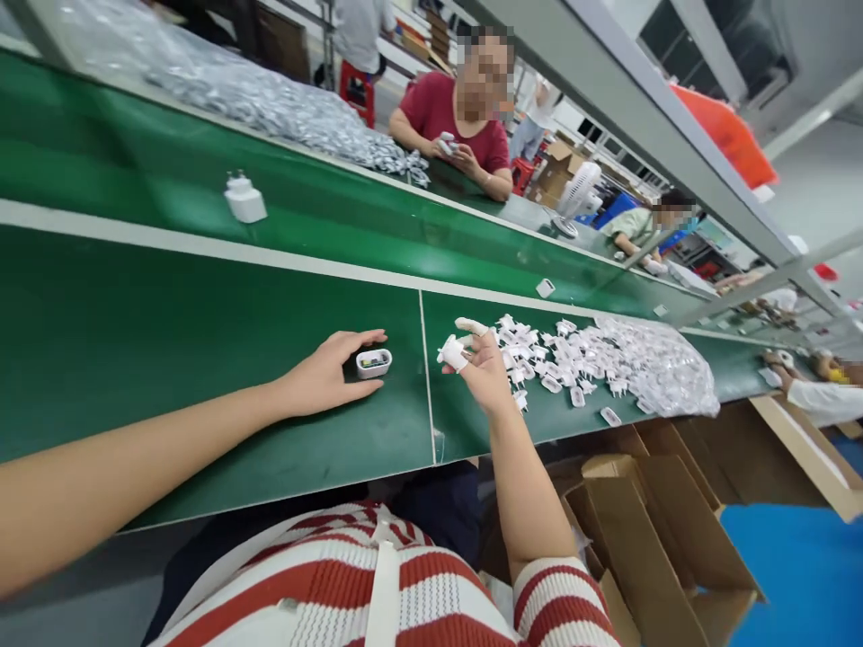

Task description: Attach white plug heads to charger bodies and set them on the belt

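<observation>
A white charger housing (374,363) stands on the green bench, its open top showing small electronic parts inside. My left hand (332,373) lies around it with thumb and fingers spread; a firm grip on it is not visible. To the right, my right hand (484,370) pinches a white plug cover (452,353) with prongs, held just above the bench. White coverings wrap some of the right fingertips. Beside that hand spreads a heap of similar white plug covers (532,346), running into a clear plastic bag (664,368).
Beyond a pale rail runs a green conveyor belt (337,220) carrying a white plug charger (244,198) and another housing (546,288). Bagged silvery parts (289,112) lie on the far side, where a person (451,117) sits. Cardboard boxes (647,530) stand below the bench at right.
</observation>
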Available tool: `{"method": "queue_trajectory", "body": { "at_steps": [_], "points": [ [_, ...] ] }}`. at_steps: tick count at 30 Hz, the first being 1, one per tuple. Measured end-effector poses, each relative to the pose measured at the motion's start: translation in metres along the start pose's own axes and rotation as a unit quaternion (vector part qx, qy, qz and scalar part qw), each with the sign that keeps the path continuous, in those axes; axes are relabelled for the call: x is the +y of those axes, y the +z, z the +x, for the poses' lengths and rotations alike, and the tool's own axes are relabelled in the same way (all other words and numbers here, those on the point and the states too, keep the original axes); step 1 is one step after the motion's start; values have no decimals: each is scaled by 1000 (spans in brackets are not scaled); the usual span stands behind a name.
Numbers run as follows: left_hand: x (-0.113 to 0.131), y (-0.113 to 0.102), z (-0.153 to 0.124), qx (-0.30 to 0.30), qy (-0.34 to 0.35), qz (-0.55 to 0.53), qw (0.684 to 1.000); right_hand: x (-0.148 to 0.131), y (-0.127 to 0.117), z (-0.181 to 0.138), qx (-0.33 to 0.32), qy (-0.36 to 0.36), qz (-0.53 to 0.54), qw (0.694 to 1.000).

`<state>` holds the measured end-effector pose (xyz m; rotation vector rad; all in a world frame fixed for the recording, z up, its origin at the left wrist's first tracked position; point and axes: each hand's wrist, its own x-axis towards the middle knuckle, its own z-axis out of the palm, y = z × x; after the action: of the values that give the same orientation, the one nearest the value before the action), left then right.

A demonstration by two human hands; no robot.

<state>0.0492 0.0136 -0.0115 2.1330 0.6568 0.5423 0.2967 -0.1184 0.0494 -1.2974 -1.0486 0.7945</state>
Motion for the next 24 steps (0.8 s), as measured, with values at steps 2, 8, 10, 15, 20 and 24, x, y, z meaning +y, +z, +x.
{"method": "queue_trajectory", "body": {
  "at_steps": [2, 8, 10, 15, 20, 24],
  "points": [
    [2, -1, 3, 15, 5, -5, 1000, -10, 16, 19, -75, 17, -16, 997],
    [-1, -3, 11, 31, 49, -58, 997, -16, 45, 54, -140, 76, -13, 987],
    [-4, -4, 12, 34, 57, -59, 996, -8, 46, 59, -112, 110, 13, 988],
    [-9, -4, 11, 19, 72, -38, 996, 12, 45, 59, -70, 104, -38, 991],
    [-9, -4, 12, 20, 91, -36, 995, 14, 52, 45, -23, -31, -185, 982],
    [-7, -5, 12, 28, 83, -37, 995, 11, 56, 35, -54, -106, -240, 964]
  ]
}}
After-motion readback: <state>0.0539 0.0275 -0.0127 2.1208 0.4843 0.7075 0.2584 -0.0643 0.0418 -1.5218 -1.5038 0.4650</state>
